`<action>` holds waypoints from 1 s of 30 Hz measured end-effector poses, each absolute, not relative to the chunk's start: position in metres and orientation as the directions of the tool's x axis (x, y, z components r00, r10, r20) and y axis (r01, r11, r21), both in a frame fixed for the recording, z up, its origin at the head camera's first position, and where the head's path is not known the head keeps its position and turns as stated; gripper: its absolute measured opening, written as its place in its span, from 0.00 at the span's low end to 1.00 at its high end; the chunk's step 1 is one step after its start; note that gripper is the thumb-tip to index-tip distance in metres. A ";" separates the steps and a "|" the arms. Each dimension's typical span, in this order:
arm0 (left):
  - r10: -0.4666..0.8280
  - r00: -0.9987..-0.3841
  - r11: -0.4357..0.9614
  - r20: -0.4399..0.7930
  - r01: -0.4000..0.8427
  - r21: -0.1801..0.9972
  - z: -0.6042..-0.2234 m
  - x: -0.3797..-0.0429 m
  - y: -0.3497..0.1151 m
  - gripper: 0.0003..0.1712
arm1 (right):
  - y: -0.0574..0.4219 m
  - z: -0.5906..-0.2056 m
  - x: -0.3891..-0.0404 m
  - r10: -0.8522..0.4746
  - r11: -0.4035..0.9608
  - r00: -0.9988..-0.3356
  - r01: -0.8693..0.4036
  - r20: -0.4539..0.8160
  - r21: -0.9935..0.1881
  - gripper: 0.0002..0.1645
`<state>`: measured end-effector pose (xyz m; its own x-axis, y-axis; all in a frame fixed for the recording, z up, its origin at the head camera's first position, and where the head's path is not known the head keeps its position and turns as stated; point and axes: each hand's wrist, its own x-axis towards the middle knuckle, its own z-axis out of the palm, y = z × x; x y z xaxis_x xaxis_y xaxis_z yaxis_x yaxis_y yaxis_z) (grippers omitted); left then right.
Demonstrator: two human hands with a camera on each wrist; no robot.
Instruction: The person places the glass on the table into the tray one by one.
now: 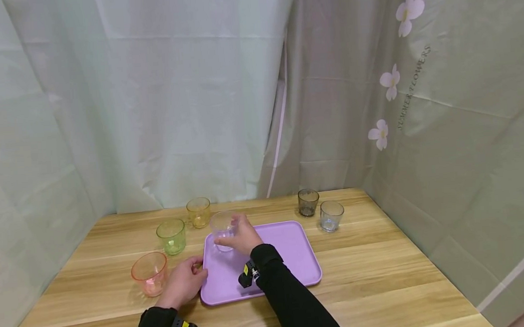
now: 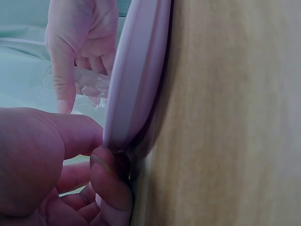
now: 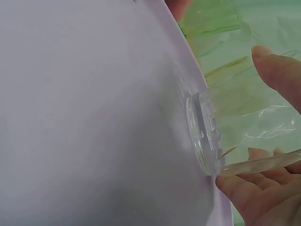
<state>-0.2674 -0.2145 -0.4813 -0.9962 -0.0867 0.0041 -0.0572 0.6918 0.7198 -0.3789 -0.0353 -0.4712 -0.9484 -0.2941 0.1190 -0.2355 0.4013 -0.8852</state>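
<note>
Pinching tray [image 1: 290, 252] edge, left hand [image 1: 185, 279]; right hand [image 1: 245, 235] holds cup [image 1: 222, 229], room rightward

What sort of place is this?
Perhaps a small curtained-off work corner, likely indoors: pale curtains hang behind and beside a wooden table bearing a purple tray.

1. Tray [image 1: 285, 252], lower centre: plain lilac.
2. Cup [image 1: 221, 232] at the tray's upper left: colourless.
3. Lower left, a coral cup [image 1: 151, 276], a green cup [image 1: 172, 237] and an amber cup [image 1: 199, 214] stood.
4. Right of centre, one smoky-brown cup [image 1: 308, 203] showed.
5. Table [image 1: 377, 276]: tan, wood-grained.
6. Curtain [image 1: 475, 120], right: grey-green, printed with pale pink flowers [image 1: 410, 10] and dark lettering [image 1: 413, 91].
7. Sleeve [image 1: 297, 301], bottom centre, was black.
</note>
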 end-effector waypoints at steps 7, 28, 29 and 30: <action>-0.088 -0.996 0.691 0.003 -0.059 0.720 -0.483 -0.268 -0.216 0.29 | -0.037 -0.472 -0.376 -0.285 0.402 -0.950 -0.240 0.129 -0.883 0.60; -0.076 -0.997 0.683 -0.013 -0.062 0.728 -0.481 -0.269 -0.215 0.29 | -0.017 -0.468 -0.375 -0.291 0.357 -0.950 -0.214 0.110 -0.909 0.70; -0.075 -0.997 0.682 -0.011 -0.060 0.729 -0.481 -0.269 -0.216 0.29 | -0.015 -0.467 -0.375 -0.294 0.356 -0.950 -0.214 0.109 -0.909 0.70; -0.074 -0.997 0.683 -0.006 -0.055 0.728 -0.482 -0.269 -0.216 0.29 | -0.014 -0.467 -0.375 -0.294 0.356 -0.950 -0.213 0.108 -0.910 0.69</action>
<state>-0.2687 -0.2156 -0.4816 -0.9972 -0.0744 -0.0060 -0.0553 0.6828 0.7285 -0.3752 -0.0138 -0.4667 -0.9497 -0.2939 0.1077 -0.2133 0.3558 -0.9099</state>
